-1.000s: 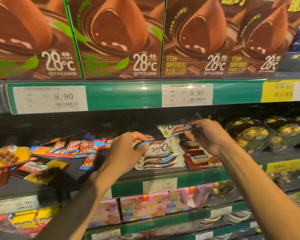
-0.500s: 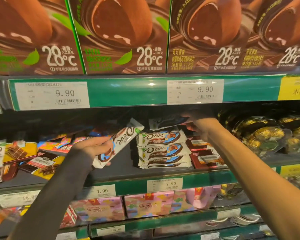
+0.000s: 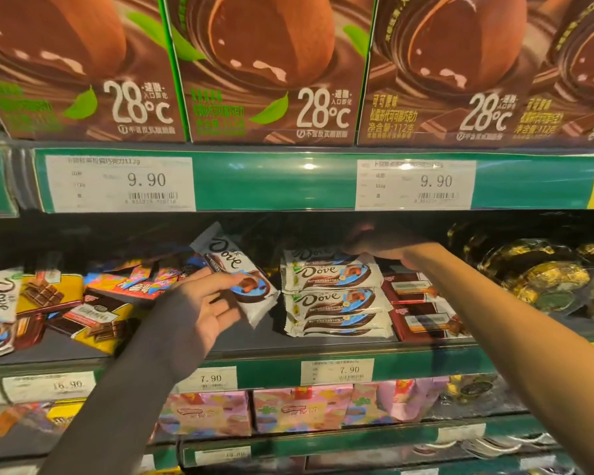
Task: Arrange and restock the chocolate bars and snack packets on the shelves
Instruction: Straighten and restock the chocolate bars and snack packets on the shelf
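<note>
Chocolate aisle, mid shelf [image 3: 323, 341]: my left hand [image 3: 199, 303] grips one white Dove bar [image 3: 235, 272], thumb over its front, fingers under its lower end, just left of the Dove stack [image 3: 335, 296] and apart from it. My right hand [image 3: 378, 245] reaches deep over the back of that stack, pressing down on the top bar; the shelf above shades the fingertips, so I cannot tell whether they pinch it or just lie flat.

Held bar sits tilted, long axis diagonal, top end pointing up-left toward the shelf's back, lower end down-right toward me, logo facing out. Stack bars lie w/ long axes left-right, logos front.

To do this step well, I reckon: rotate the bar till its long axis matches the stack's, logo forward, then slide it on top while the right hand steadies the pile so nothing skids into the red-brown bars [image 3: 422, 313] right of the stack.
</note>
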`<act>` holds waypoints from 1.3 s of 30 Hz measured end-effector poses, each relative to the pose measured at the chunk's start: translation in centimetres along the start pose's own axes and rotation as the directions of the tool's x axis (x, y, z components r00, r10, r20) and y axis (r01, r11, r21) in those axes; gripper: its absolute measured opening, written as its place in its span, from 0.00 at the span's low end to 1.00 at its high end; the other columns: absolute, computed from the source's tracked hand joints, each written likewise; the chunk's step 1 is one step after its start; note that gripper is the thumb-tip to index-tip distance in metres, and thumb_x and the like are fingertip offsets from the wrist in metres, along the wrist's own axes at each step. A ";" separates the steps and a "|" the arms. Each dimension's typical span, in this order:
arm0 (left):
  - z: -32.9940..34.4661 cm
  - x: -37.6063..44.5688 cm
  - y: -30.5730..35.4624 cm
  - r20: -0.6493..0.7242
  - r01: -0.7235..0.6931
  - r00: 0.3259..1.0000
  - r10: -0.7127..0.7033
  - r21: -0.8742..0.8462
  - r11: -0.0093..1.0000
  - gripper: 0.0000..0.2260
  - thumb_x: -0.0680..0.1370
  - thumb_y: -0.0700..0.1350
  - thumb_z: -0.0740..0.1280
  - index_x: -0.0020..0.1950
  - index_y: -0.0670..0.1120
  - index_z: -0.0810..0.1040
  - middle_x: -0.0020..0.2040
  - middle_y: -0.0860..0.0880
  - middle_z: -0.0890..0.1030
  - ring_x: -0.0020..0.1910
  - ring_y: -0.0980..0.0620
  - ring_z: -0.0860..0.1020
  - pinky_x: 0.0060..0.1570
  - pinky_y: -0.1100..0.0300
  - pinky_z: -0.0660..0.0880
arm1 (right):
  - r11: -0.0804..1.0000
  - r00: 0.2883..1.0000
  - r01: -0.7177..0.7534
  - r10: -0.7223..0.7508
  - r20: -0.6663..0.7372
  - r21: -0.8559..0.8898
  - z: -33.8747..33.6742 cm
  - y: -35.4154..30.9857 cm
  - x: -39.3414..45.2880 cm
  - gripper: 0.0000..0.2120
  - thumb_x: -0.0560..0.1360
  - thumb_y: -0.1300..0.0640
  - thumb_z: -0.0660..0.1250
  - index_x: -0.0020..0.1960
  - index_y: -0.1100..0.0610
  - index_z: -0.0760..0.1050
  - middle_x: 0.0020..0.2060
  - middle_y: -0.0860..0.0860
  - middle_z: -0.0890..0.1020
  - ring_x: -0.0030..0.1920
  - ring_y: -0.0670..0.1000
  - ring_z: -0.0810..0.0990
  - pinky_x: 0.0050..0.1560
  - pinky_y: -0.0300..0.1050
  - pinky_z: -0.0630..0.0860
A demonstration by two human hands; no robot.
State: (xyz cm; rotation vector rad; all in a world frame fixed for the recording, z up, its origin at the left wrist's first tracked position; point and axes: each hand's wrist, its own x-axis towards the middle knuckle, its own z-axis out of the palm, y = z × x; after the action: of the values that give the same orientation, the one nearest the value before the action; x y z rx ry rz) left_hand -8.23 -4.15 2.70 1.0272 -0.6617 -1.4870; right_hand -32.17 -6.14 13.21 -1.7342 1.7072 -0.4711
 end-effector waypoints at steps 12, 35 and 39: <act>4.3 0.3 -1.2 0.017 -0.030 0.999 0.029 0.089 0.996 0.08 0.75 0.42 0.71 0.52 0.41 0.81 0.48 0.42 0.86 0.47 0.48 0.83 0.41 0.59 0.74 | 0.927 0.957 0.283 -0.255 -0.138 0.245 2.4 3.8 2.4 0.07 0.78 0.49 0.67 0.46 0.51 0.80 0.36 0.41 0.83 0.38 0.38 0.82 0.41 0.26 0.76; 1.6 -2.2 -4.7 0.300 -0.423 0.858 0.418 0.873 0.241 0.19 0.76 0.56 0.69 0.67 0.59 0.72 0.55 0.62 0.75 0.54 0.63 0.74 0.52 0.63 0.71 | 0.911 0.900 0.375 -0.402 -0.167 -0.172 4.7 9.6 2.2 0.08 0.79 0.52 0.66 0.57 0.46 0.80 0.52 0.47 0.80 0.53 0.45 0.77 0.55 0.43 0.74; 1.6 -2.1 -5.1 0.296 -0.433 0.848 0.439 0.866 0.252 0.16 0.76 0.54 0.70 0.63 0.57 0.73 0.51 0.63 0.76 0.49 0.66 0.74 0.44 0.75 0.67 | 0.850 0.870 0.388 -0.465 -0.161 -0.357 5.3 10.6 1.3 0.21 0.73 0.36 0.65 0.62 0.44 0.78 0.58 0.46 0.74 0.59 0.47 0.69 0.59 0.46 0.68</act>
State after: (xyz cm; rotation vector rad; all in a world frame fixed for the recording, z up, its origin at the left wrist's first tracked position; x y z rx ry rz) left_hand -12.18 -1.36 -0.48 1.4820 -1.7506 -0.4803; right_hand -36.50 -5.78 2.07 -2.4035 1.6127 -0.6594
